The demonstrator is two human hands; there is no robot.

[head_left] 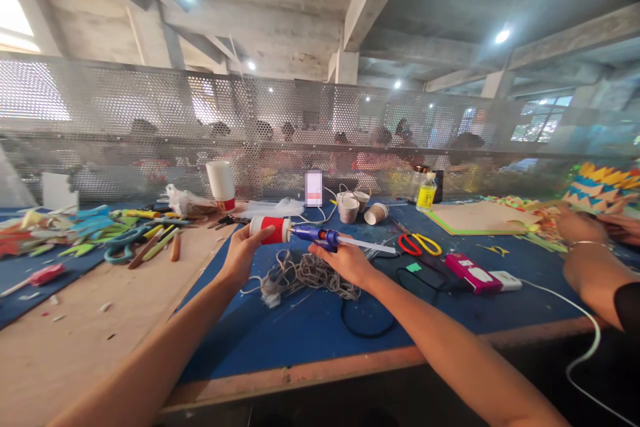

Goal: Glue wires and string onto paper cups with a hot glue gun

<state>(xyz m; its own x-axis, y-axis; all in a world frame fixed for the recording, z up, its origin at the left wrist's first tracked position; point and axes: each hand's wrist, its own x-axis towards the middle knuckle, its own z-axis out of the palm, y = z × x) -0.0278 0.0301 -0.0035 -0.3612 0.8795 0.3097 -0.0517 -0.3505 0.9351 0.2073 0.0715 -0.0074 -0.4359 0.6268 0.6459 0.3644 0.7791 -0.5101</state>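
Note:
My left hand grips a red and white paper cup, which lies sideways in the air above the table. In my right hand is a blue hot glue gun, its nozzle at the cup's right-hand end; whether it touches cannot be made out. A whitish glue stick sticks out of the gun's back. Below both hands lies a loose heap of grey-beige cord. Behind them stand small cord-wrapped cups, and one similar cup lies on its side.
Scissors with red and yellow handles and a magenta box lie to the right. A stack of paper cups stands back left, near scattered tools and paper scraps. Another person's hands work at far right. A perforated metal screen runs behind.

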